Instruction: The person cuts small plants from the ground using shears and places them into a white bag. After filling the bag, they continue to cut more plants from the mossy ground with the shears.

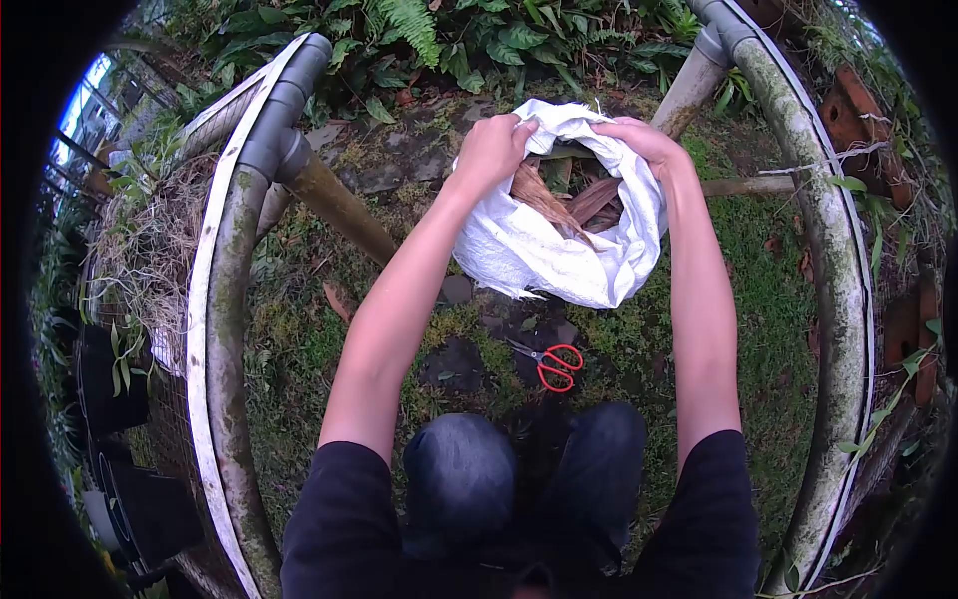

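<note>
Between my arms stands a white woven sack [504, 250] with its mouth open toward me. Dry brown leaves [547, 205] and some darker ones lie inside it. My left hand [492, 150] grips the sack's rim at the upper left, fingers closed over the fabric. At the upper right, my right hand [644, 142] holds the rim too, its fingers partly hidden by the folded edge. Below the sack, a pair of scissors [557, 366] with red handles lies on the mossy ground, touched by neither hand.
Mossy pipe rails [235, 270] curve along the left, and another pipe rail [813, 299] along the right. Leafy plants [499, 45] and a fern grow at the back. Black pots [150, 509] stand at the lower left. My knees [459, 469] are close below the scissors.
</note>
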Action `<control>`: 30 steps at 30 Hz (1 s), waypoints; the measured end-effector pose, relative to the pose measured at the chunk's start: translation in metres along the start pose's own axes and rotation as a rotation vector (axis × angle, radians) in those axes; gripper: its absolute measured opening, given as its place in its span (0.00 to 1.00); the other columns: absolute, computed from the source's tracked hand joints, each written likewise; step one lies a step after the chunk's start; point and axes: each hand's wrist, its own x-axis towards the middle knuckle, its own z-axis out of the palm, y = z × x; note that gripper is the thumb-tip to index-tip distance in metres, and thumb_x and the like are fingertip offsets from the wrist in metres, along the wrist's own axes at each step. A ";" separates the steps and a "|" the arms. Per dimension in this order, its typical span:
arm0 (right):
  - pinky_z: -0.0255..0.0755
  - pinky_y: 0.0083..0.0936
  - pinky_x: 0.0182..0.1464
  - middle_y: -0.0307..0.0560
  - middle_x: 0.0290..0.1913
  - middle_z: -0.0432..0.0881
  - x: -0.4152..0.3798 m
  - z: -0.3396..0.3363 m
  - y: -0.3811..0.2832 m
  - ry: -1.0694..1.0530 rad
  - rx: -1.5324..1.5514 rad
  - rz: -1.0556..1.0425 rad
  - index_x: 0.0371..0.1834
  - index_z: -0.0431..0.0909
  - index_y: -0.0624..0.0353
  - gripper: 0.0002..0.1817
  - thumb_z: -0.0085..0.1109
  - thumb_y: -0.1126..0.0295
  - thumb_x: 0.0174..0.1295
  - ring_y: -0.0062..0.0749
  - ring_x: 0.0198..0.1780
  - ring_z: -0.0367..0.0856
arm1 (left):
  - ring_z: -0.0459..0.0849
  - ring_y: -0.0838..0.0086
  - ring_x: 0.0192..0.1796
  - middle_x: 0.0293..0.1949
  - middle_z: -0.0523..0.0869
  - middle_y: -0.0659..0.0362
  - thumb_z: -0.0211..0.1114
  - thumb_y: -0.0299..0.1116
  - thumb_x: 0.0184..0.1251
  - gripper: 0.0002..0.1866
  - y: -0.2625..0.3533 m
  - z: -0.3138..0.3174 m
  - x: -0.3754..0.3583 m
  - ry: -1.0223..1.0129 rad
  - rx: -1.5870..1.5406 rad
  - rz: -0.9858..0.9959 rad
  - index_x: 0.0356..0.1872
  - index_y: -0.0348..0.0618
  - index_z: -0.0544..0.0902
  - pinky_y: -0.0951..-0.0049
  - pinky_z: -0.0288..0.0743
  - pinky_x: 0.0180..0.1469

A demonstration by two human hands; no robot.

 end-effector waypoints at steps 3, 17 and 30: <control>0.79 0.19 0.46 0.41 0.49 0.89 -0.006 -0.011 0.007 0.054 -0.143 -0.158 0.64 0.78 0.61 0.27 0.70 0.57 0.67 0.23 0.44 0.87 | 0.91 0.58 0.36 0.31 0.90 0.46 0.61 0.43 0.78 0.21 -0.059 0.025 0.027 -0.216 -0.453 -0.245 0.42 0.30 0.87 0.57 0.82 0.45; 0.83 0.31 0.46 0.45 0.46 0.90 -0.008 -0.023 0.159 0.163 0.840 -0.145 0.54 0.84 0.65 0.15 0.63 0.67 0.71 0.31 0.44 0.89 | 0.86 0.63 0.41 0.43 0.86 0.51 0.60 0.43 0.72 0.19 -0.085 0.006 0.054 -0.219 -0.977 -0.649 0.51 0.35 0.77 0.60 0.81 0.51; 0.76 0.43 0.62 0.53 0.59 0.85 0.034 0.034 0.126 0.410 1.239 -0.260 0.62 0.79 0.65 0.32 0.51 0.44 0.75 0.43 0.60 0.83 | 0.85 0.56 0.52 0.51 0.84 0.43 0.79 0.51 0.58 0.38 -0.043 0.004 -0.068 0.121 -0.057 -0.608 0.56 0.30 0.75 0.60 0.78 0.54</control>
